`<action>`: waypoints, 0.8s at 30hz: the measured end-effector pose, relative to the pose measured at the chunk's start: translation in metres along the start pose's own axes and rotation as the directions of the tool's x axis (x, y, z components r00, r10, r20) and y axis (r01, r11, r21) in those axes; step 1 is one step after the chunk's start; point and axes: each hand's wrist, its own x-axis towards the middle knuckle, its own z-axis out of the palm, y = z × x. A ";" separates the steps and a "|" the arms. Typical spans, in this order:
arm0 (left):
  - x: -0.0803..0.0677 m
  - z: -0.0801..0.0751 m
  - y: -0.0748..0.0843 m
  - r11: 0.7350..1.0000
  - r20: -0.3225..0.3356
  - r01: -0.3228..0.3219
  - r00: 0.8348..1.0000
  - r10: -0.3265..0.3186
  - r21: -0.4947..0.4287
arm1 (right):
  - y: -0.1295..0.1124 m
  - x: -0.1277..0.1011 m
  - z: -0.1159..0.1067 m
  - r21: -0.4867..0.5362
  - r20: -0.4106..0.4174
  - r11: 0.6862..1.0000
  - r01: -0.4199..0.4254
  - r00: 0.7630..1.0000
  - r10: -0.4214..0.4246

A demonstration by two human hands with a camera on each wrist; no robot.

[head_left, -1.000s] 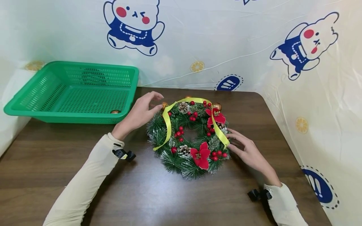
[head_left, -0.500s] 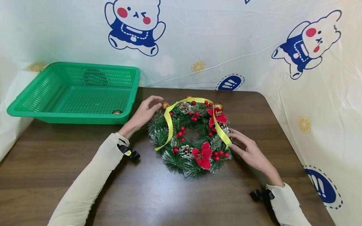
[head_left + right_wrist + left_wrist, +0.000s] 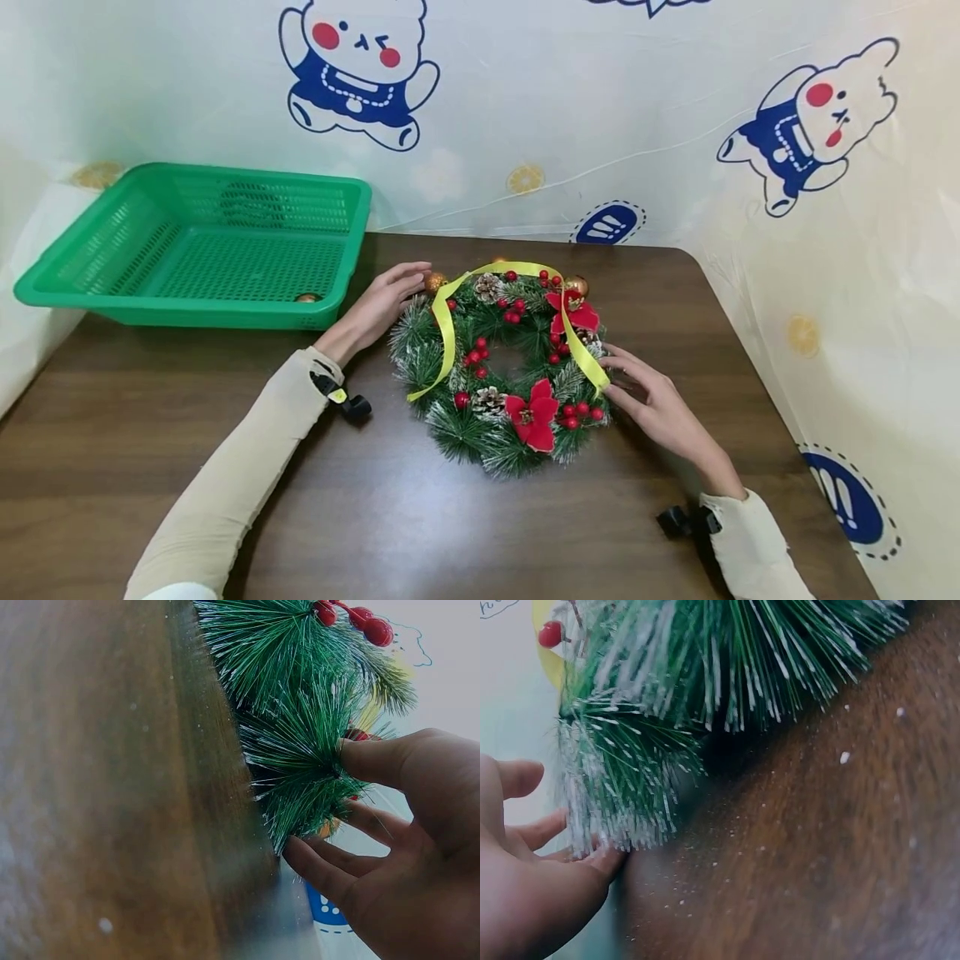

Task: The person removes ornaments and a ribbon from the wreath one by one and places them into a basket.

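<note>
A green wreath [image 3: 457,435] is laid flat on the brown wooden table [image 3: 420,542], its near edge turned to the person's six o'clock. At its ten o'clock side the left hand [image 3: 378,302] is placed, relaxed and fairly wide; in the left wrist view frosted needles are met by its digits. Whether the gold bauble [image 3: 434,282] at eleven o'clock is also touched cannot be clearly told, as the fingertips and bauble overlap. The right hand [image 3: 656,404] is set at three o'clock with thumb and fingers spread wide, and the outer needles are touched by its tips.

A yellow ribbon [image 3: 513,267] is draped over the wreath, from eight o'clock across twelve and down to three, where one end is seen just beside the right thumb. A red flower [image 3: 533,415] is fixed at five o'clock and another bloom [image 3: 576,313] at one, with a second bauble [image 3: 576,286] just beyond it.

At the wreath's ten o'clock, well beyond the left wrist, a green basket [image 3: 225,318] is seen, and a small round ornament [image 3: 307,297] is contained near its four o'clock corner.
</note>
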 end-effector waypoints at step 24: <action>0.002 0.006 -0.001 0.987 -0.109 0.016 0.994 0.002 0.162 | 0.001 -0.001 0.000 -0.032 -0.012 0.999 -0.005 1.000 0.005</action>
